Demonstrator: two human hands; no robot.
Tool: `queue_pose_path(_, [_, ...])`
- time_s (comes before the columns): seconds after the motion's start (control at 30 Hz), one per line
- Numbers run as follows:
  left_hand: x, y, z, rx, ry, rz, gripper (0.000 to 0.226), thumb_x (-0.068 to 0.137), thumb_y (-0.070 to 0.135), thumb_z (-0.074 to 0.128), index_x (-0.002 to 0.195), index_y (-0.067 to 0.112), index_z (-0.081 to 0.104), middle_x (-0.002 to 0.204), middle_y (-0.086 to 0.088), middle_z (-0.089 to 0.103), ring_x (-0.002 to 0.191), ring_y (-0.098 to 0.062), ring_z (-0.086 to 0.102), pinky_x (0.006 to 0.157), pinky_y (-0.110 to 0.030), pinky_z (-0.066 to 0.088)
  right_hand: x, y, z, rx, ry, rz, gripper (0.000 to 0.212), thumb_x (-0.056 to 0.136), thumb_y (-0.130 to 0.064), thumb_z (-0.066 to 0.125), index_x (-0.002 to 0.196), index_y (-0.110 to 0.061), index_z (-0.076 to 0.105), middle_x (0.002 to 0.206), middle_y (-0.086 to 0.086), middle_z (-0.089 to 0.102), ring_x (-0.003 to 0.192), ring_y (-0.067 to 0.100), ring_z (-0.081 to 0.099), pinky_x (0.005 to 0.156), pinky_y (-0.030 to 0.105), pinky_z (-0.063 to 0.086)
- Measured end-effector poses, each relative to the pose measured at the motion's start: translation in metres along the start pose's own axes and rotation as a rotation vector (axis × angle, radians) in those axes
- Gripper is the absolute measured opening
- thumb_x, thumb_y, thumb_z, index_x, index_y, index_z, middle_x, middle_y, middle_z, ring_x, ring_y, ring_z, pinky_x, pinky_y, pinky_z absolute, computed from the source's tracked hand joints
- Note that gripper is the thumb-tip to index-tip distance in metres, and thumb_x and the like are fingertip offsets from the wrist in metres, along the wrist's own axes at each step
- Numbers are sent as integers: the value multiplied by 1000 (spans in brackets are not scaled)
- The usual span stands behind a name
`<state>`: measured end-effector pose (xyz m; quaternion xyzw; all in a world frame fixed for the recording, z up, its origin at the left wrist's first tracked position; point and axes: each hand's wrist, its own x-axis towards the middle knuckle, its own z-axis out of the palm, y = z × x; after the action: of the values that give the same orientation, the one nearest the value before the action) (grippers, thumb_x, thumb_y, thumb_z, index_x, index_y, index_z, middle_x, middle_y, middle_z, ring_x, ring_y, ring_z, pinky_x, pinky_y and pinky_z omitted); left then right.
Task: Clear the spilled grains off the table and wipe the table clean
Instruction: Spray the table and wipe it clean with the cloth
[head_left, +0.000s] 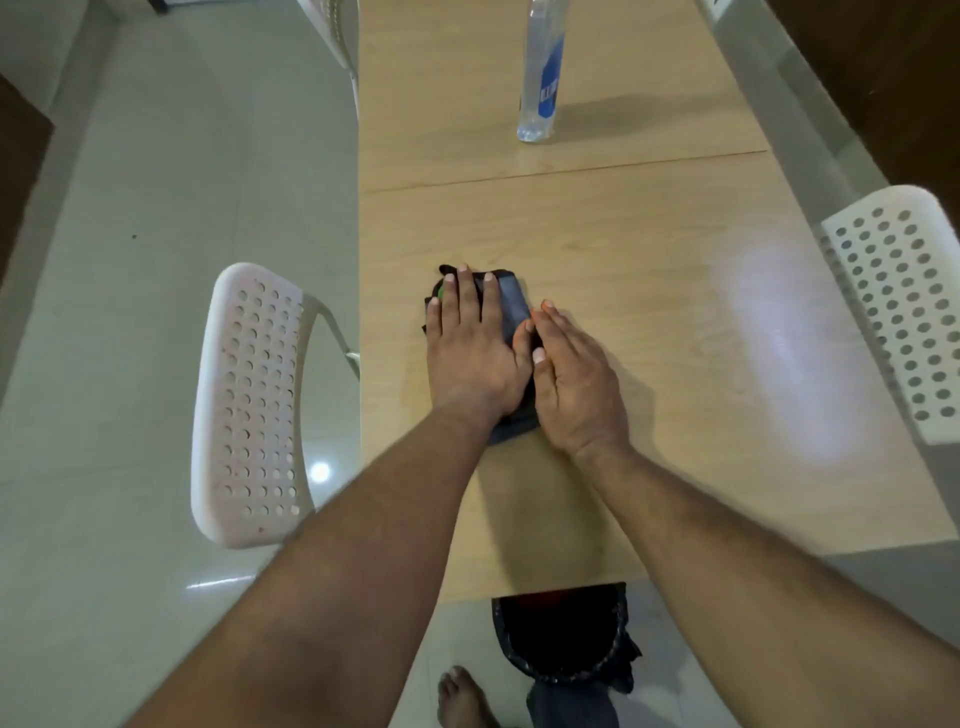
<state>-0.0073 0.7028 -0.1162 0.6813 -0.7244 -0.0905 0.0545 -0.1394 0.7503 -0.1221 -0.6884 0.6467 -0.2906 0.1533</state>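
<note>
A black-lined bin (563, 636) stands on the floor at the desk's (649, 270) near edge, nearest the camera. The left hand's (475, 343) fingers (465, 296) lie straight, pressing a dark folded cloth (511, 306); the right hand (574, 376), flat and released, edges against it. Best keep even pressure and sweep toward the bin. No grains are discernible.

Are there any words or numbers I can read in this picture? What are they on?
Water bottle: its blue label has white letters running down it, too blurred to read.
Dark cloth under the hands: no words showing.
Chairs, table and bin: no words or numbers.
</note>
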Motion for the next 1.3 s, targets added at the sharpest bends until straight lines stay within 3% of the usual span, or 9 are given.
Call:
queue_pose_path(0.2, [-102, -3, 1, -21, 25, -83, 73, 109, 55, 18, 169, 14, 10, 176, -15, 2, 163, -30, -2, 130, -52, 8, -2, -8, -9, -13, -51, -12, 55, 104, -30, 37, 152, -12, 54, 160, 8, 50, 150, 22, 43, 125, 36, 30])
queue_pose_path(0.4, [-209, 5, 9, 26, -38, -197, 74, 109, 54, 21, 169, 13, 4, 176, -15, -7, 163, -30, -9, 131, -53, 6, -5, -12, -16, -105, -142, -34, 58, 100, -34, 38, 154, -18, 53, 162, 7, 47, 155, 26, 34, 127, 44, 27])
queue_pose_path(0.57, [-169, 13, 11, 47, -26, -325, 82, 101, 53, 19, 167, 6, 9, 174, -22, 0, 162, -36, -3, 130, -55, 4, -13, -16, -9, -209, -176, -139, 58, 98, -40, 40, 153, -26, 55, 163, 4, 47, 156, 37, 31, 127, 48, 23])
queue_pose_path(0.67, [-134, 15, 9, 6, 2, -443, 86, 100, 56, 20, 167, 5, 9, 174, -23, 1, 162, -37, -2, 130, -55, 3, -11, -13, -7, -197, -186, -192, 57, 96, -40, 41, 148, -26, 60, 159, 6, 51, 153, 35, 38, 126, 49, 28])
queue_pose_path(0.8, [-160, 24, 17, -26, 52, -564, 89, 102, 62, 21, 167, 4, 5, 174, -23, -1, 162, -36, -4, 130, -55, 2, -14, -9, -8, -163, -260, -323, 54, 97, -40, 41, 142, -23, 66, 154, 7, 57, 150, 28, 44, 125, 45, 31])
queue_pose_path(1.0, [-231, 28, 22, -55, 45, -746, 88, 103, 62, 21, 167, 5, 1, 175, -20, -4, 162, -34, -5, 131, -53, 3, -19, -18, -14, -239, -317, -346, 60, 96, -49, 41, 143, -22, 64, 157, 7, 54, 152, 29, 40, 127, 45, 28])
queue_pose_path(1.17, [-198, 7, 20, -71, 76, -876, 88, 102, 59, 23, 166, 2, 9, 173, -25, 4, 161, -38, 3, 130, -56, 4, -19, -20, -12, -296, -312, -365, 59, 98, -50, 41, 145, -23, 63, 160, 7, 51, 153, 29, 38, 128, 45, 27])
queue_pose_path(1.3, [-171, -11, 14, -78, 68, -896, 87, 104, 60, 22, 166, 2, 5, 173, -26, 0, 161, -39, 3, 129, -57, 5, -17, -21, -9, -354, -311, -377, 60, 101, -54, 37, 150, -26, 58, 163, 5, 46, 155, 28, 35, 128, 45, 26])
